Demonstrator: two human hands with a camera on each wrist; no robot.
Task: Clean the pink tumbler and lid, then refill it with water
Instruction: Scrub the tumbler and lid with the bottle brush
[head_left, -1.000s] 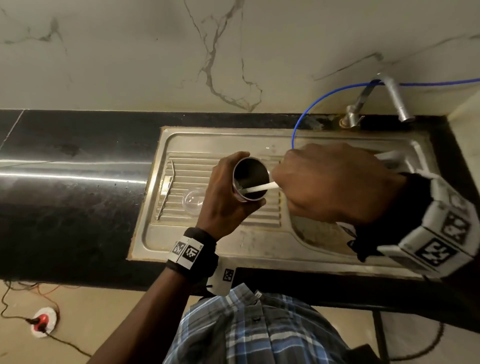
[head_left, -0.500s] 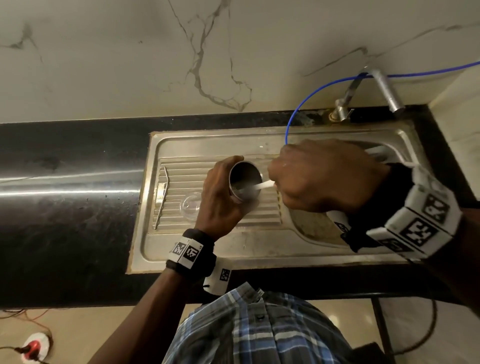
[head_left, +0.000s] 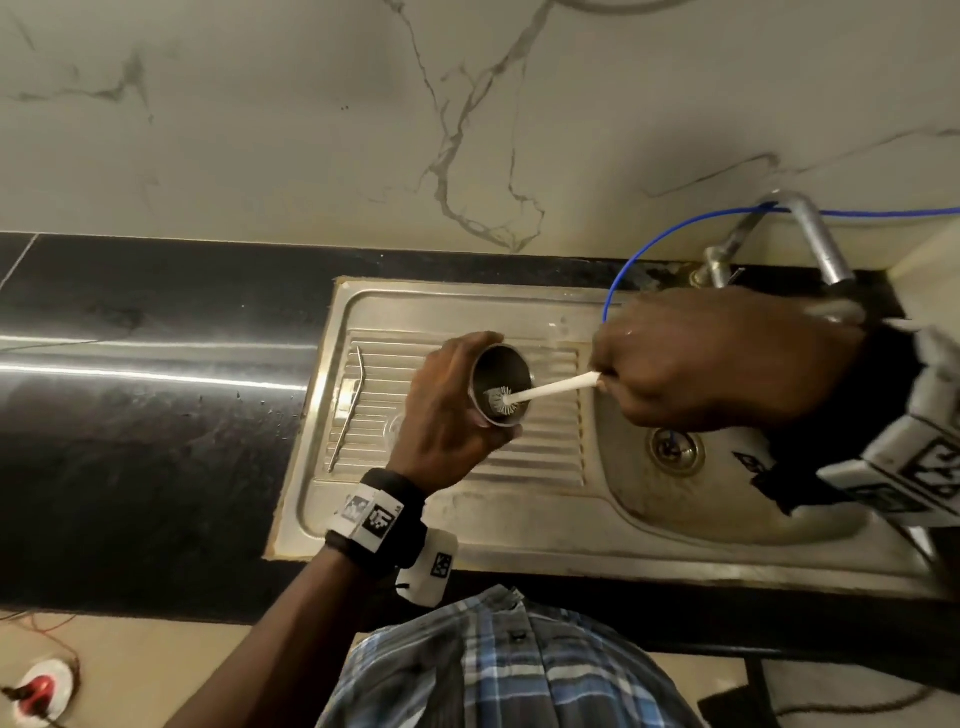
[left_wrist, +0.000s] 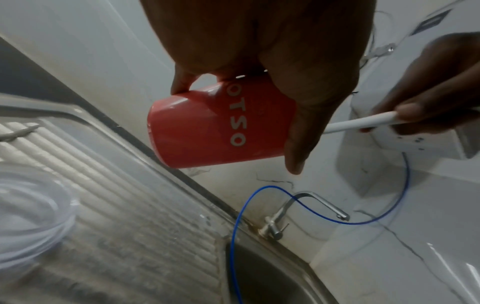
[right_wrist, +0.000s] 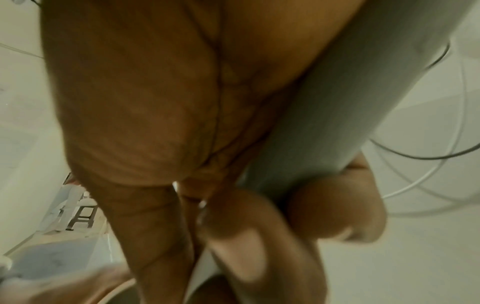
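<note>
Over the sink's (head_left: 519, 525) ribbed drainboard my left hand (head_left: 447, 415) wraps the tumbler (head_left: 501, 387), fingers curled round its pink wall, mouth tipped toward my right hand (head_left: 722, 358); that hand is closed round the white handle of a brush (head_left: 540, 391), whose bristle head sits just inside the steel rim. From the head view I see only the tumbler's inside; its pink shell and white lettering show in the left wrist view alone, part of the lettering covered by my thumb. My right wrist view is blurred, mostly palm and the grey handle close up; the fingertips there are hard to make out. The lid (left_wrist: 28, 216), clear plastic, lies on the drainboard, cut off at the frame edge and nearly hidden behind my left hand from above; a bent metal straw (head_left: 347, 405) lies on the ribs to the left. Behind, a tap (head_left: 810, 244) stands at the basin's far corner; a thin blue tube (head_left: 631, 265) loops past it down into the drain (head_left: 675, 449); black counter (head_left: 156, 415), marbled wall (head_left: 311, 130), and a red plug (head_left: 39, 696) on the floor.
</note>
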